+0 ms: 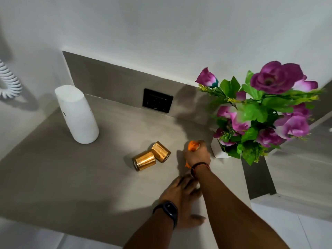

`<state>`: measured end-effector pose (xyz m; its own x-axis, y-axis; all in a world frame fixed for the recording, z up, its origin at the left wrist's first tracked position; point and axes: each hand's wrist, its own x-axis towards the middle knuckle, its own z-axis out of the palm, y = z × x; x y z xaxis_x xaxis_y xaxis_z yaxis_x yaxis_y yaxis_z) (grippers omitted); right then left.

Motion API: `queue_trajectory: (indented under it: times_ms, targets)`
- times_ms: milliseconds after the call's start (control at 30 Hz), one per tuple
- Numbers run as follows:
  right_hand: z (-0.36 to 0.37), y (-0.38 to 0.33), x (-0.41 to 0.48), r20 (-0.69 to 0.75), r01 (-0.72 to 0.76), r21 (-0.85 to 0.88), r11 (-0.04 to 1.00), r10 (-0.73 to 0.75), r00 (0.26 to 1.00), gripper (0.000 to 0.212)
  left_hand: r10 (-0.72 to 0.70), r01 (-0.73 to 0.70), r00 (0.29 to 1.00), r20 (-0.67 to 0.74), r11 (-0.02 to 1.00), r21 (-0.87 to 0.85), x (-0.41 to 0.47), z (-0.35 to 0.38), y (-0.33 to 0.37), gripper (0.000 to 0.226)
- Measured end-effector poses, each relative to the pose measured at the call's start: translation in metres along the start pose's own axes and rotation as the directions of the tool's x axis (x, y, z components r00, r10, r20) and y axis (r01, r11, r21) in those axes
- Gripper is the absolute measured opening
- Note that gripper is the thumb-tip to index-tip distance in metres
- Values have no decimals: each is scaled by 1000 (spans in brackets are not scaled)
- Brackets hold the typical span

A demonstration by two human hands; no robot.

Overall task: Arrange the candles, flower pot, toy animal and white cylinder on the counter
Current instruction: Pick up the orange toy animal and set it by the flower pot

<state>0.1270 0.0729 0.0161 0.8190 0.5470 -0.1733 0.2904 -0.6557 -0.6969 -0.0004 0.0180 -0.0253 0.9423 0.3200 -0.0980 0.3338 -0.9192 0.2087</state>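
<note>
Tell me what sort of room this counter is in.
Probably a bathroom or hotel room: a grey counter with a black wall socket, a coiled white cord on the wall, and a white cylinder, perhaps an air freshener.

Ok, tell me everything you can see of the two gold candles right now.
The two gold candles are short cylinders with a shiny, metallic-looking wrap. Both lie on their sides on the grey counter, touching at an angle. They sit left of the right hand, apart from it, and right of the white cylinder. Nothing holds them.
</note>
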Motion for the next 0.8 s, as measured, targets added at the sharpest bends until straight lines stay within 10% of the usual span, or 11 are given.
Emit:
queue_trajectory:
  times_ms: [233,800]
  targets:
    - [-8,0,22,61,-165,531,831,157,986,26,-33,24,995,-90,995,-99,-2,-5,1,86]
    - [-10,-6,6,-193,-105,326,940,175,966,37,-18,12,996,-84,998,-68,0,3,1,84]
